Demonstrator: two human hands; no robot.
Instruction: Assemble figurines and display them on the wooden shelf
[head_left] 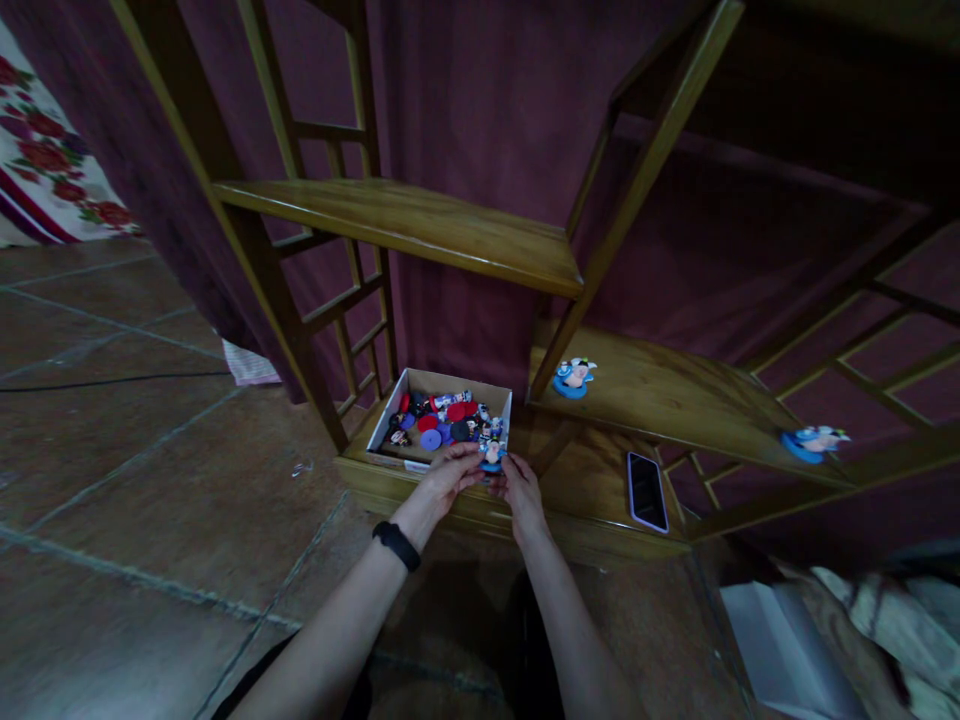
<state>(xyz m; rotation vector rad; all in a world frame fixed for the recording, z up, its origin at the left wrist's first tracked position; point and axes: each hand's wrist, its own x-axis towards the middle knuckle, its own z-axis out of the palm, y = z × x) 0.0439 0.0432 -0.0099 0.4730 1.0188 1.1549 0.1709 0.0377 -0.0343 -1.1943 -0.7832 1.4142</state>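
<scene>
Between my two hands is a small figurine (pixel 493 455) with a blue base, held just over the front right corner of an open cardboard box. My left hand (pixel 448 476) grips it from the left, a black band around that wrist. From the other side, the fingers of my right hand (pixel 520 490) close on it. Inside the box (pixel 397 400) lie several small figurines and round discs in red, purple and black. A similar blue-based figurine (pixel 574 378) stands on the raised shelf to the right, and another figurine (pixel 814 443) sits near that shelf's far right end.
The box rests on the bottom board of a wooden shelf unit (pixel 420 235). A phone (pixel 646 490) lies on that board at the right. Uprights and lattice bars frame the space. A purple curtain (pixel 465 110) hangs behind. At lower right are a white sheet-like object (pixel 784 640) and cloth.
</scene>
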